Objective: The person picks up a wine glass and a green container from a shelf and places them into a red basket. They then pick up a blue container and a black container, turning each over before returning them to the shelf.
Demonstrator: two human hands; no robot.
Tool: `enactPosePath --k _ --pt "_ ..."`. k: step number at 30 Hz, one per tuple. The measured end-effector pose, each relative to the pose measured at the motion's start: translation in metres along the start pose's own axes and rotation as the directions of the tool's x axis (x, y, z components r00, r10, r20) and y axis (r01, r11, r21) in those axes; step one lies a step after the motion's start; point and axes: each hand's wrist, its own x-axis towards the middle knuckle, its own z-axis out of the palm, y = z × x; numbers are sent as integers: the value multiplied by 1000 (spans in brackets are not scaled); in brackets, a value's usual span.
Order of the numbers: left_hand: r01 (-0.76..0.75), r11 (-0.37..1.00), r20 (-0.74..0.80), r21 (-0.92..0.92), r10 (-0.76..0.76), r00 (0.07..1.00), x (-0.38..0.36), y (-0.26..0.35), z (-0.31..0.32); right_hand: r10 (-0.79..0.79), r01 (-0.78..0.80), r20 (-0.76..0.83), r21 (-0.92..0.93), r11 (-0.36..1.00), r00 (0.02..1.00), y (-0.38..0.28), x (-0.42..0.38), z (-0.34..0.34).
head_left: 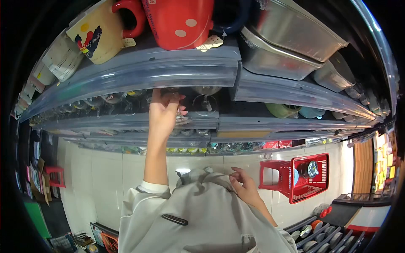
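My left hand (163, 110) reaches up to the middle shelf (126, 122), its fingers closed around a clear stemmed glass (182, 117) whose foot shows beside my thumb. Another stemmed glass (205, 100) stands just right of it, and more glassware (113, 99) lines the shelf to the left. My right hand (244, 185) lies low against my chest, fingers bent and pinching the light grey garment (202, 211) near its collar.
On the top shelf stand a red dotted mug (179, 21), a cream mug (99, 36) and stacked metal trays (287, 46). Green and blue bowls (282, 110) sit at the right. A red basket (307, 177) rests on a red stool on the white tiled floor.
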Motion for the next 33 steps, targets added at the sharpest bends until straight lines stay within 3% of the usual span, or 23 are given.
enactPosePath --k 10,13,23,25,33 --pt "-96 995 22 17 95 995 12 -18 6 16 -14 -40 42 999 999 -4 7 -4" --pt "-162 985 0 -54 162 987 16 -22 7 13 -11 -37 59 998 999 -5 13 -7" --pt "-150 988 50 41 148 988 27 -38 -7 -11 17 -75 79 997 997 9 38 -13" --pt "-128 992 -12 12 128 992 23 -32 -2 -22 27 -71 72 997 997 13 42 -15" --pt "-230 945 25 232 230 973 26 -37 -3 -27 31 -54 74 997 998 19 57 -19"
